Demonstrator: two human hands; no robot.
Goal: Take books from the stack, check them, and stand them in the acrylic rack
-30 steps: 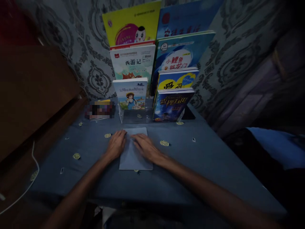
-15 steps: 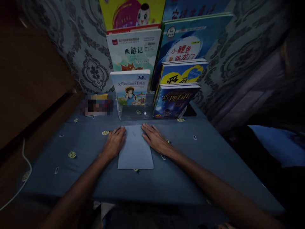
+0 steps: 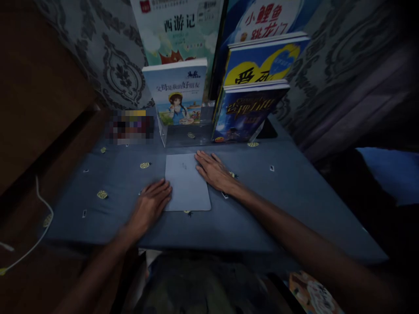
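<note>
1. A dim corner: a bench [image 3: 288, 192] under blue cloth, books [image 3: 178, 98] propped against patterned wallpaper.
2. The paper [image 3: 186, 183] lies flat mid-bench; it looks light, floppy and easily creased, best pinched at an edge.
3. It is pale grey-blue and rectangular.
4. The left hand [image 3: 149, 207] and right hand [image 3: 214, 171] press its sides, fingers spread flat and gripping nothing.

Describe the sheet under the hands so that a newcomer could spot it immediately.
On the blue-covered table, in front of the upright books, lies a pale paper sheet. The left hand touches its left edge, the right hand its right. It alone lies flat and plain.
</note>
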